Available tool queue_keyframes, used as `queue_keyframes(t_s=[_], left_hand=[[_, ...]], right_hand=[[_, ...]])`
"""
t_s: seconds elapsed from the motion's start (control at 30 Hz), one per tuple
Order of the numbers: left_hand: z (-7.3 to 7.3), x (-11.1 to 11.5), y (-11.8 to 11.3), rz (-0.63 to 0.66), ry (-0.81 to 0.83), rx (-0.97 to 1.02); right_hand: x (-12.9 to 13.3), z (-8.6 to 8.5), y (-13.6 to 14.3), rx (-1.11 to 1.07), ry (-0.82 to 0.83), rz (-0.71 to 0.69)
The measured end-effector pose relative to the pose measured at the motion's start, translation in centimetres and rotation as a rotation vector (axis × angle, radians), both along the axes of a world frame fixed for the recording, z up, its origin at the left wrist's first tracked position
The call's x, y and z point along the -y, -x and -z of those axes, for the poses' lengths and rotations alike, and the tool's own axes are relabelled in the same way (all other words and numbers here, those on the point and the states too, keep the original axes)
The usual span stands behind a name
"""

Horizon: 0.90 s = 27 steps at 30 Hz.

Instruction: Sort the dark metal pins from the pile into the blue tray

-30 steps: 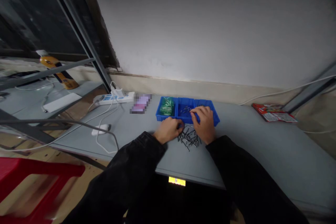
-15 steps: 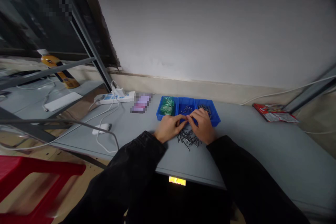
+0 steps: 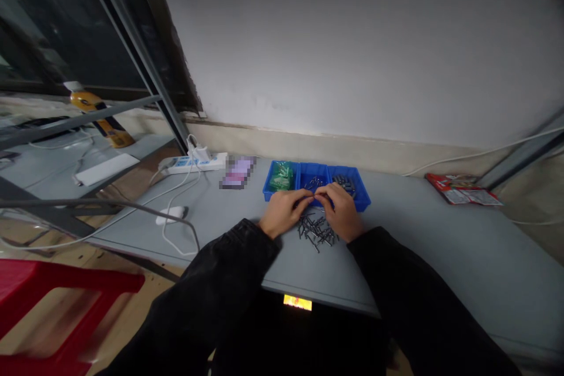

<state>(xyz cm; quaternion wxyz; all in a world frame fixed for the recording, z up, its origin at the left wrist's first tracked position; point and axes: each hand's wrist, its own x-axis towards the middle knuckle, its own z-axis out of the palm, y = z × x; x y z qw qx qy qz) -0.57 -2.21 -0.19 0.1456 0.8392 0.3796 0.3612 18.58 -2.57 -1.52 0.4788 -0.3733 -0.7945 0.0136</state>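
Observation:
My left hand (image 3: pixel 284 210) and my right hand (image 3: pixel 340 209) meet fingertip to fingertip just in front of three joined blue bins. Both hands are pinched closed; whatever sits between the fingertips is too small and covered to make out. Below them on the table lies a loose pile of dark metal screws (image 3: pixel 316 232). The left bin (image 3: pixel 267 192) holds green plastic pieces (image 3: pixel 282 177), which look like wall plugs. A few small metal parts (image 3: pixel 314 182) lie in the middle bin (image 3: pixel 304 171). In the right bin (image 3: pixel 363 198) are more dark metal parts (image 3: pixel 344 182).
Left of the bins lie a phone (image 3: pixel 238 173), a power strip (image 3: pixel 211 163) with white cables, and a white plug-like piece (image 3: pixel 171 215). A red packet (image 3: pixel 462 190) rests at the right. A yellow bottle (image 3: pixel 101 114) stands behind a metal frame; a red stool (image 3: pixel 66 282) is at lower left.
Both hands stay together at nearly the same spot, with the fingertips shifted very slightly. The pile and the bins look unchanged.

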Motion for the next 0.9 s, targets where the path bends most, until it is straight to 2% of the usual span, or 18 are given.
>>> queue_keyframes(t_s=[0.13, 0.63, 0.9], left_hand=[[-0.19, 0.01, 0.02, 0.002, 0.015, 0.001], [0.00, 0.12, -0.07, 0.071, -0.031, -0.016], [-0.12, 0.15, -0.07, 0.032, -0.010, -0.003]], right_hand=[[0.06, 0.02, 0.11, -0.021, 0.024, -0.043], [-0.26, 0.37, -0.19, 0.022, 0.041, -0.062], [0.00, 0.75, -0.11, -0.009, 0.096, -0.068]])
